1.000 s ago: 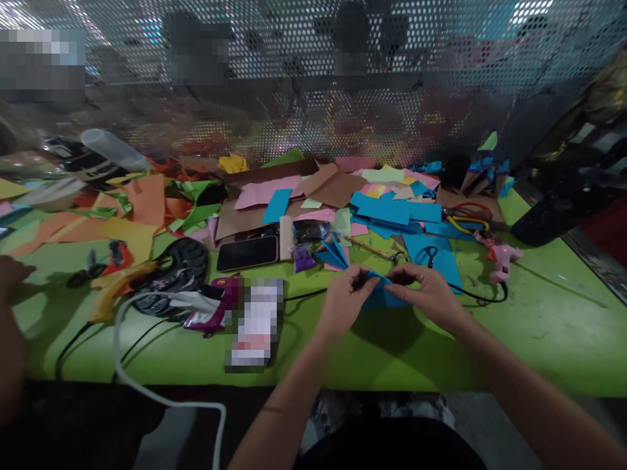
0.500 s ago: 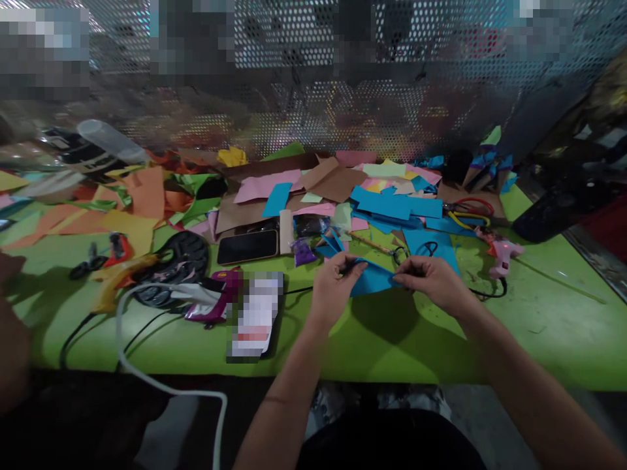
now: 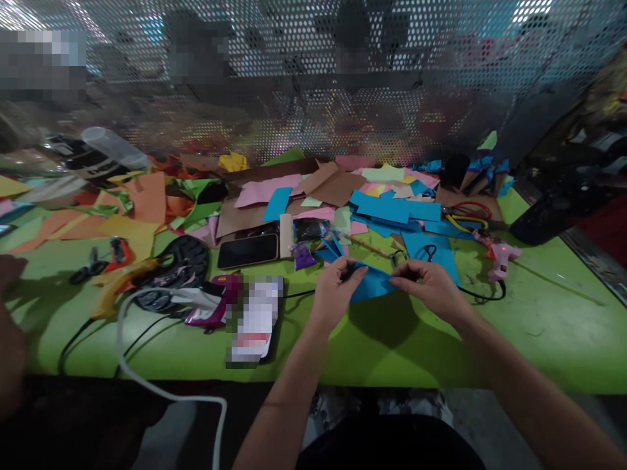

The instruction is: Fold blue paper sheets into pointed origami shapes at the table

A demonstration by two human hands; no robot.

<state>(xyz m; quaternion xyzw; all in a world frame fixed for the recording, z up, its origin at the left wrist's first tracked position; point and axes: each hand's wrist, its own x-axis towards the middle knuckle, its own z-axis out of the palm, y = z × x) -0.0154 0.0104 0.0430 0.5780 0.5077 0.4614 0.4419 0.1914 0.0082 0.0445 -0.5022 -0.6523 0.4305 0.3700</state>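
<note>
A piece of blue paper [image 3: 373, 284] is held between both hands over the green table [image 3: 382, 362]. My left hand [image 3: 337, 287] pinches its left end between thumb and fingers. At its right corner, the fingertips of my right hand [image 3: 424, 284] are closed on the paper. Behind the hands lie more blue paper strips [image 3: 386, 206] and a blue sheet [image 3: 435, 251], with black-handled scissors [image 3: 427, 253] on it. A pink glue gun [image 3: 502, 258] rests to the right.
Left of my hands are a lit phone [image 3: 257, 320], a dark phone [image 3: 248, 250], a purple glue gun [image 3: 220, 303], a yellow glue gun [image 3: 115, 287] and a white cable [image 3: 157, 391]. A dark bottle [image 3: 543, 212] leans at right. Another person's arm [image 3: 10, 326] shows at far left.
The view has tilted up slightly. Both hands still hold the blue paper in nearly the same place, and my right hand has shifted slightly left along with the paper's corner.
</note>
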